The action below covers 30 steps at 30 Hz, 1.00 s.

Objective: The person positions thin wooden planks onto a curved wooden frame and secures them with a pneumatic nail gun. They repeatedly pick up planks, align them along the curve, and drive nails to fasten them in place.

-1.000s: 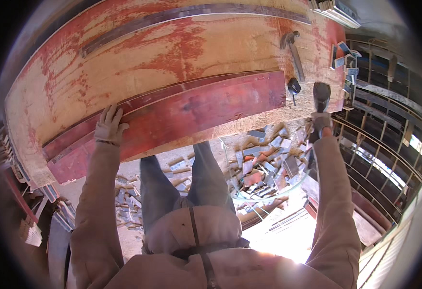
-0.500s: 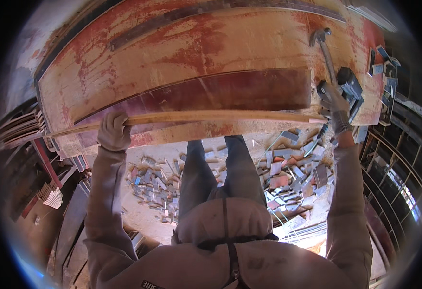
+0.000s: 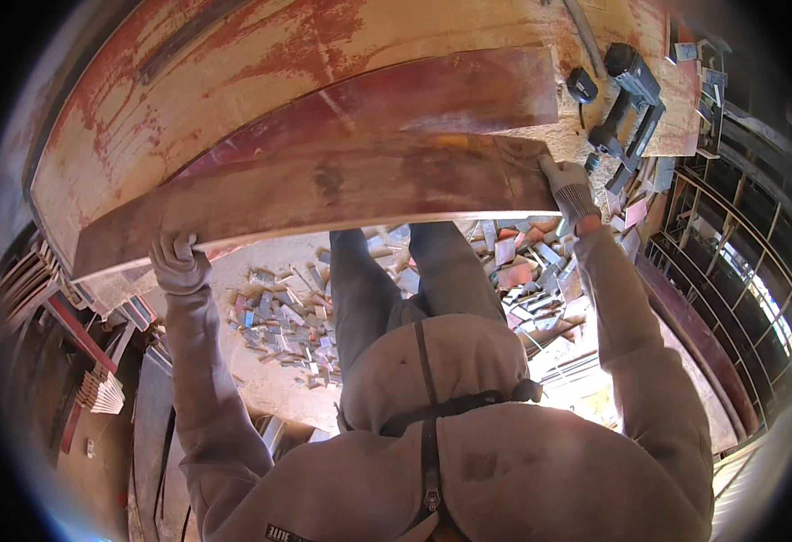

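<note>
A long curved wooden board [image 3: 324,185], brown and stained, lies with its broad face up at the near side of the worktable. My left hand [image 3: 180,262], in a pale glove, closes its fingers over the near edge toward the board's left end. At the other end my gloved right hand [image 3: 569,183] grips the right edge. Behind the board a dark red curved panel [image 3: 432,95] rests on the table, partly covered by it. Just beyond my right hand lies a black nail gun [image 3: 628,117], with a small black battery-like piece [image 3: 581,85] beside it.
The big worktable [image 3: 206,99] has red-stained wood. A hammer handle [image 3: 586,36] shows at the top right. Many wood offcuts [image 3: 279,312] litter the floor around my legs. Stacked boards [image 3: 35,280] stand at left, a metal grid rack [image 3: 730,262] at right.
The board has turned from its thin edge to its broad face. My right hand has left the hammer area and taken the board's right end. The view has shifted forward over my body.
</note>
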### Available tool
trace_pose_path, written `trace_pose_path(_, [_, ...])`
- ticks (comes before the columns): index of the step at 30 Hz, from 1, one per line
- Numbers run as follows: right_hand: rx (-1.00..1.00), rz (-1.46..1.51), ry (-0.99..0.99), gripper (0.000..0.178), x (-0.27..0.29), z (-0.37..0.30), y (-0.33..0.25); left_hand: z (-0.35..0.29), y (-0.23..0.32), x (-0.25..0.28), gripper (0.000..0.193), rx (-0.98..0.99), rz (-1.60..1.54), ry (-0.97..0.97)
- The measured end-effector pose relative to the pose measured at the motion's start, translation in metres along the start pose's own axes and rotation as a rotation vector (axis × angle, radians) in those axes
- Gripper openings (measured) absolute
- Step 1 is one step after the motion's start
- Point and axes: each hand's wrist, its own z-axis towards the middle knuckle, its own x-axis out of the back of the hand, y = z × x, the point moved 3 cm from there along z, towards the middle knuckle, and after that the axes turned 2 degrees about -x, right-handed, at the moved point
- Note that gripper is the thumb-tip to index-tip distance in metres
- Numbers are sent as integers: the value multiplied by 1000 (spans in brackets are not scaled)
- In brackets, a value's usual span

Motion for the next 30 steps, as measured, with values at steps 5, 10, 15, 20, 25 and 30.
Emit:
trace_pose_path(5, [200,237,269,52,40,-22,-38,-43,33,-23,31,239,88,6])
trace_pose_path(10, [383,291,435,47,47,28,-81,-7,77,-43,41,630,-249,-57])
trace_pose_path(15, [412,-24,334,43,37,100,-79,69,224,-63,61,448,-693,-128])
trace_pose_path(20, [476,-4,231,49,20,69,-88,121,306,-98,74,294,-629,-253])
trace_pose_path(25, [694,-65,97,60,-34,-30,-122,84,265,-115,73,351,-532,-298])
trace_pose_path(30, [954,-610,180,72,-63,-83,-139,42,204,-90,74,341,-389,-267])
